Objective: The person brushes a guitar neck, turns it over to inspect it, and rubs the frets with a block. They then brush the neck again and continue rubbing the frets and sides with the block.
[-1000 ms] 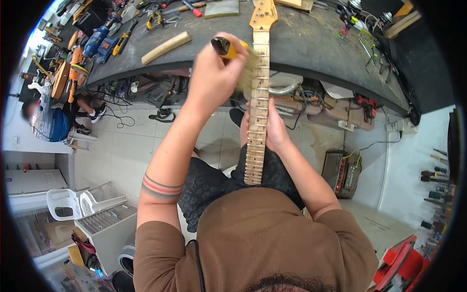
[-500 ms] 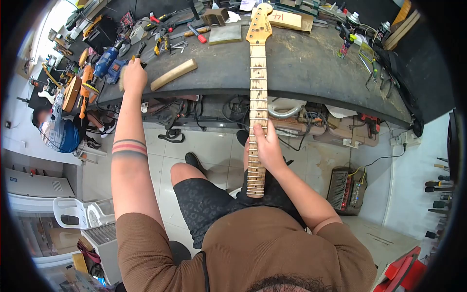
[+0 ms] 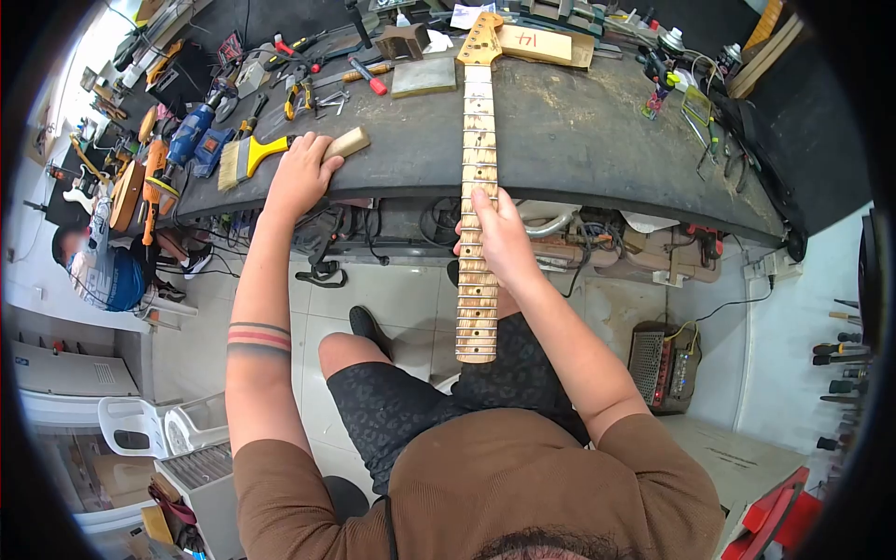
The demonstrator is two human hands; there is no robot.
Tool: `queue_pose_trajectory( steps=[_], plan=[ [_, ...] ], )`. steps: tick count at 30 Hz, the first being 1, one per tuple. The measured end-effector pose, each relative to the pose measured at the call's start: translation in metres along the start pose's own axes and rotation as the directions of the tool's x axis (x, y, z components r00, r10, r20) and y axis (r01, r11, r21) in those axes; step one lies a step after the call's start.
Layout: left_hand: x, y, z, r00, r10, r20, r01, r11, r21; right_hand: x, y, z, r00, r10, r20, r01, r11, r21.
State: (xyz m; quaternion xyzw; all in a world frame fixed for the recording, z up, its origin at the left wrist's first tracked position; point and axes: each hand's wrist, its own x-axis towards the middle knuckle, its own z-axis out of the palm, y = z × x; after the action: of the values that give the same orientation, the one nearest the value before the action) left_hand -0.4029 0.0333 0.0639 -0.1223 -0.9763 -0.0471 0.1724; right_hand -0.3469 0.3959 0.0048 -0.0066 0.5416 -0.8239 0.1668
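A maple guitar neck stretches from above my lap to the bench, its headstock pointing away over the bench top. My right hand is closed around the neck's lower half, thumb on the fretted face. My left hand is on the bench with its fingers wrapped over a wooden block, of which only the right end shows. Just left of that hand lies a wide paintbrush with a yellow handle and pale bristles. The handle's tip reaches the fingers.
On the dark bench are a grey flat block, a red-handled tool and a wooden piece marked 14. A blue power tool lies at the left. Another person sits far left; an amplifier stands on the floor.
My left hand has let go of the paintbrush, now lying on the bench, and moved right onto the wooden block. The guitar neck has shifted slightly left, with my right hand still holding it.
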Motion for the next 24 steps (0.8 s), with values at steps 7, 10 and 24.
queue_pose_trajectory(
  steps=[7, 10, 24],
  plan=[
    [-0.030, 0.029, -0.004, 0.940, -0.155, -0.303, 0.106, 0.979, -0.174, -0.001, -0.006, 0.000, 1.000, 0.017, 0.000, -0.017, 1.000, 0.002],
    [-0.083, 0.070, -0.007, 0.814, -0.561, -0.149, 0.206, 0.520, -0.829, -0.002, -0.008, 0.000, 0.999, 0.043, -0.012, -0.043, 0.999, -0.021],
    [-0.229, 0.264, 0.018, 0.763, -0.416, 0.496, 0.301, -0.450, -0.841, 0.012, -0.050, 0.016, 0.993, -0.108, -0.048, 0.098, 0.981, -0.168]
  ],
)
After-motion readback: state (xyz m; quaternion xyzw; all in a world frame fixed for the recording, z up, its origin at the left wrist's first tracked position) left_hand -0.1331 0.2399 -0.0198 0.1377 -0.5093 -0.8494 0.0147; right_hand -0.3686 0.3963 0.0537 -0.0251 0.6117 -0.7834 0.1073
